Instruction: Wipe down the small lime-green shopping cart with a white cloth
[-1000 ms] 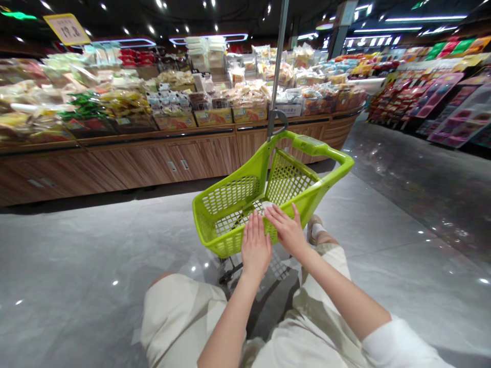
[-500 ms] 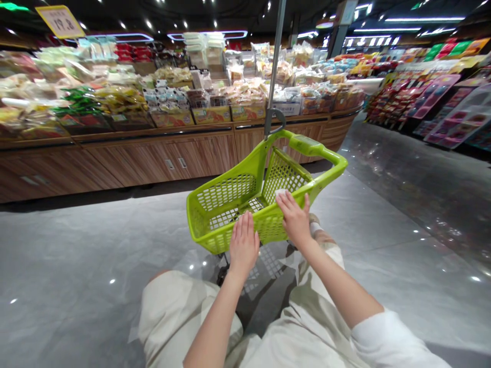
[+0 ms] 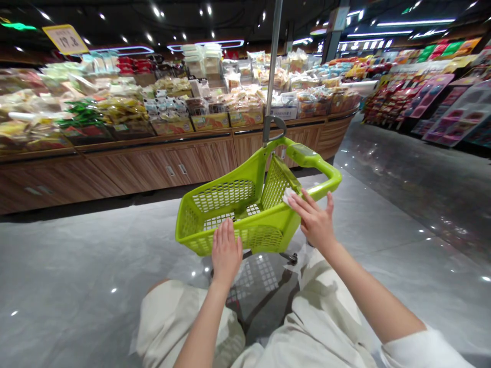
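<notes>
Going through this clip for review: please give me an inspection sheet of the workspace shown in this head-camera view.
surface: grey polished floor
job's things: lime-green mesh shopping cart with a metal pole rising at its far end; white tissue at its inner right side
clutter: nothing seen
hands: left hand open, flat against the cart's near rim; right hand open, fingers at the tissue, grip unclear
cables: nothing seen
surroundings: wooden counter piled with packaged food, price sign above it, pink display racks to the right
</notes>
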### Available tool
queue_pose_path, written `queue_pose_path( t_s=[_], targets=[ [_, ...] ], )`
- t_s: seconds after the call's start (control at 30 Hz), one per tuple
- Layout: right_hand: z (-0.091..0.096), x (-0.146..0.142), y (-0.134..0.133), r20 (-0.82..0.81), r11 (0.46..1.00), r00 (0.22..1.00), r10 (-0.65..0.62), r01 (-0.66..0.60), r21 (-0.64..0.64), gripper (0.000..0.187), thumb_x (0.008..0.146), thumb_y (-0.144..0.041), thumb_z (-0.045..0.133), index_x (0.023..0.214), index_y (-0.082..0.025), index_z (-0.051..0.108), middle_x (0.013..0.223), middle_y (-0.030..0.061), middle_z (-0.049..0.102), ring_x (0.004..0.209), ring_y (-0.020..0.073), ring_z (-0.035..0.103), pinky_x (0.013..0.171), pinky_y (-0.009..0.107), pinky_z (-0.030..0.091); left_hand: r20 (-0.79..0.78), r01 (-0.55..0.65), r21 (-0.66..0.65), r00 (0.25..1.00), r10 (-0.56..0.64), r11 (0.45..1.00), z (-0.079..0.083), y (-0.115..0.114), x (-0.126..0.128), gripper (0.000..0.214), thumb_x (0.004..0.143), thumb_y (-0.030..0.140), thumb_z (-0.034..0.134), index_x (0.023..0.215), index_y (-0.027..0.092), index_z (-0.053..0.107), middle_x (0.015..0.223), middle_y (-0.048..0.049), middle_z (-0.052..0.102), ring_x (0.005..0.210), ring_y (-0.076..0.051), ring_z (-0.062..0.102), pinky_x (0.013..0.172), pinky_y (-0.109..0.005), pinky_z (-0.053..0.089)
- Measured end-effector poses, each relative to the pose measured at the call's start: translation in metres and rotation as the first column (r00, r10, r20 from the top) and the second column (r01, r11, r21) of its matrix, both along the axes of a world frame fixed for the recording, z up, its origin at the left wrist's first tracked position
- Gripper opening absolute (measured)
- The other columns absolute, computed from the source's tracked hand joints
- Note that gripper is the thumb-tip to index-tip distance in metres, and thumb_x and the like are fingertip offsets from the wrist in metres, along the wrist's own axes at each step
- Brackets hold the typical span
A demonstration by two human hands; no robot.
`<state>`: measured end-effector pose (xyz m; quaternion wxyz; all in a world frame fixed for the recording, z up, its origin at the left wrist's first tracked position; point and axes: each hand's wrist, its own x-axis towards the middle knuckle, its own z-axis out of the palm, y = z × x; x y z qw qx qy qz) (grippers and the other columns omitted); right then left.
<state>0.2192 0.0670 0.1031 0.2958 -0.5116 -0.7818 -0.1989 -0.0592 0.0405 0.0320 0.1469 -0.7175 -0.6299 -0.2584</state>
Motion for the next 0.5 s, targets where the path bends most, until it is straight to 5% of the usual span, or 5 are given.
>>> queue_pose_path(
  t_s=[0.13,0.27,0.33,0.5],
  targets=[
    [0.006,0.015,-0.002,-0.077,0.991,0.992,-0.098,0.104,0.078,0.06,0.083,-0.006,0.042,0.138,-0.028,0.051,0.137,0.0032,0.061,0.137,0.0228,0.046,0.118,0.057,-0.005,0.114,-0.036,-0.02,0.993,0.038,0.999,0.021,0.007,0.035,0.064,0.092,0.023,0.041,0.151,0.005,0.023,0.152,-0.0217,0.04,0.146,-0.033,0.03,0.119,-0.059,0.023],
    [-0.003,-0.015,-0.004,-0.068,0.996,0.995,-0.079,0.081,0.026,0.058,0.083,-0.007,0.043,0.139,-0.023,0.05,0.143,0.0087,0.055,0.135,0.023,0.047,0.119,0.054,-0.005,0.128,0.371,-0.051,0.923,-0.363,0.927,0.043,0.022,0.093,0.074,0.089,0.019,0.042,0.154,0.009,0.009,0.161,-0.0149,0.024,0.151,-0.024,0.016,0.122,-0.047,0.025],
    [-0.004,-0.021,-0.003,-0.01,1.0,1.0,-0.026,0.026,-0.014,0.058,0.084,-0.009,0.044,0.14,-0.022,0.05,0.145,0.0098,0.052,0.136,0.0234,0.046,0.119,0.054,-0.006,0.127,0.463,-0.05,0.882,-0.454,0.885,0.047,0.03,0.115,0.077,0.087,0.02,0.044,0.154,0.007,0.008,0.161,-0.0168,0.024,0.151,-0.025,0.014,0.122,-0.047,0.025],
    [0.016,0.036,0.011,-0.013,0.997,0.998,-0.069,0.07,0.046,0.056,0.084,-0.006,0.04,0.134,-0.027,0.056,0.135,0.0063,0.062,0.132,0.0229,0.051,0.117,0.058,-0.006,0.123,0.46,-0.036,0.883,-0.453,0.887,0.041,0.036,0.133,0.077,0.087,0.019,0.045,0.154,0.006,0.009,0.163,-0.0174,0.019,0.152,-0.026,0.011,0.123,-0.048,0.021]
  ],
)
